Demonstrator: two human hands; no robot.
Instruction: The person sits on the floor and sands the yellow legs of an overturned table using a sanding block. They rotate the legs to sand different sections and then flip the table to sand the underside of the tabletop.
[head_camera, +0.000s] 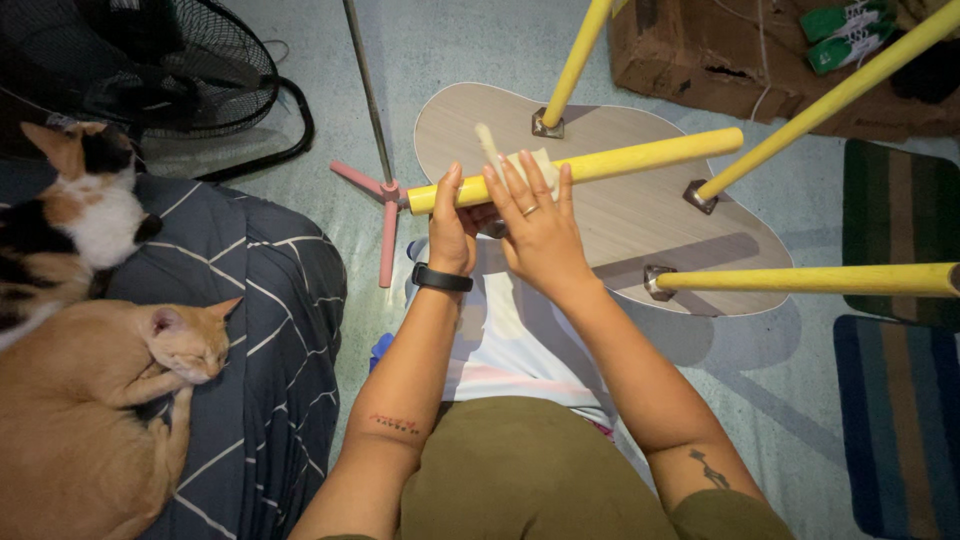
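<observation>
Left hand (452, 222) grips the near end of the loose yellow leg (600, 165) to steady it over the upturned tabletop (620, 215), while my right hand (535, 225), fingers spread, presses a cloth (525, 160) against it.

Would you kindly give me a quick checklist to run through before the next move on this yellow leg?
1. Left hand grips the loose yellow leg: ok.
2. Right hand presses a pale cloth on the leg: ok, fingers spread.
3. Three other legs fixed to the upturned tabletop: ok.
4. Fourth bracket free: cannot tell, hidden by the hands.
5. Cats away from the work: ok, on the bedding.
</observation>
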